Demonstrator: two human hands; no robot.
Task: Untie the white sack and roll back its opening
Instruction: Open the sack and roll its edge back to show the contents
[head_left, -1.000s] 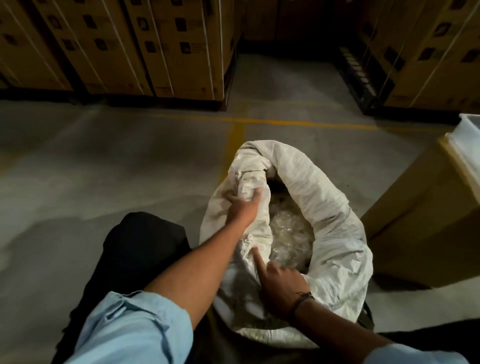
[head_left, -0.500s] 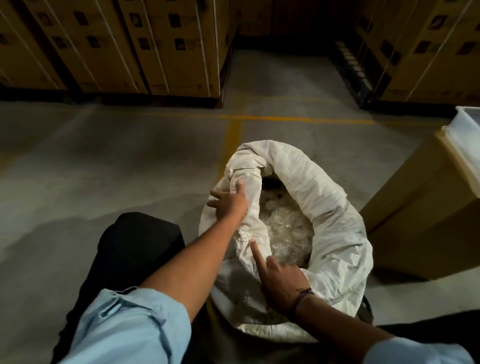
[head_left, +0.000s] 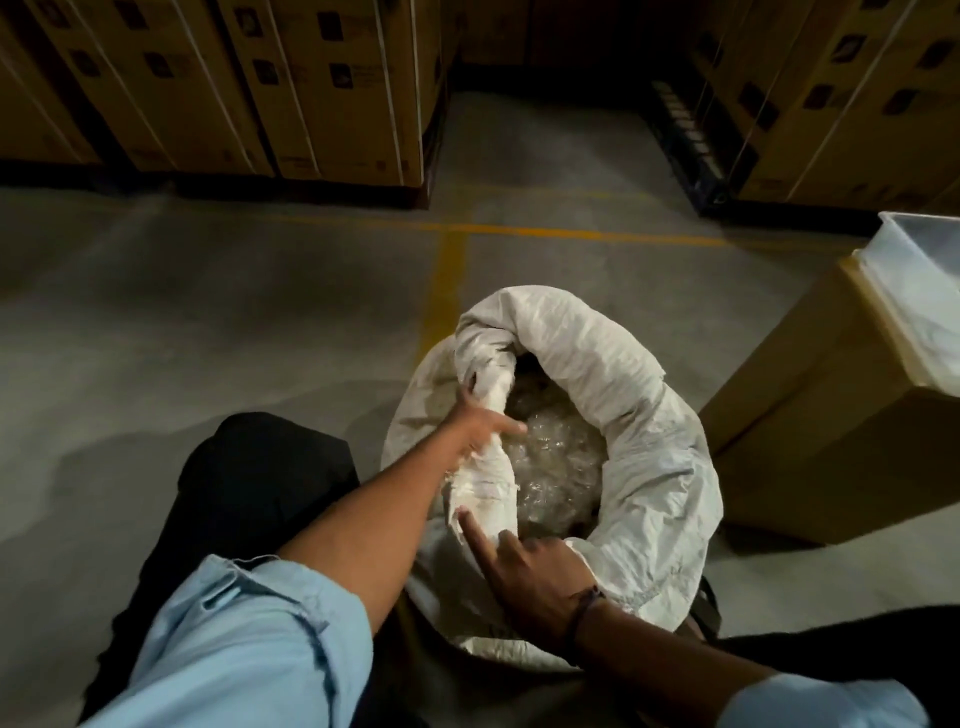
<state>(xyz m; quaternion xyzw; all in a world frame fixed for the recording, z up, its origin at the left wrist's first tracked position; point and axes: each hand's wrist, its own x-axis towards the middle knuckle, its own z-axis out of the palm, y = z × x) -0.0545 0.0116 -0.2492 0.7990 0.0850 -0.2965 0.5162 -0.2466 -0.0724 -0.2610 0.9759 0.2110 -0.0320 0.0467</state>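
The white sack (head_left: 639, 447) stands open on the floor between my knees, its rim rolled outward into a thick collar. Clear crumpled plastic (head_left: 556, 457) fills the inside. My left hand (head_left: 480, 423) is on the left part of the rim, fingers wrapped around the rolled fabric with the thumb pointing right over the opening. At the near edge, my right hand (head_left: 524, 566) grips the rim with the index finger stretched out along the fabric. A dark band circles that wrist.
A tall cardboard box (head_left: 831, 426) with a white plastic liner (head_left: 924, 291) stands right beside the sack. Stacked strapped cartons (head_left: 291, 83) line the back left and back right (head_left: 831, 93). Yellow lines (head_left: 452, 270) mark the concrete floor. My dark trouser knee (head_left: 260, 483) is left of the sack.
My left hand has slid along the left rim towards me, rolling the fabric further down. The right hand has stayed at the near rim.
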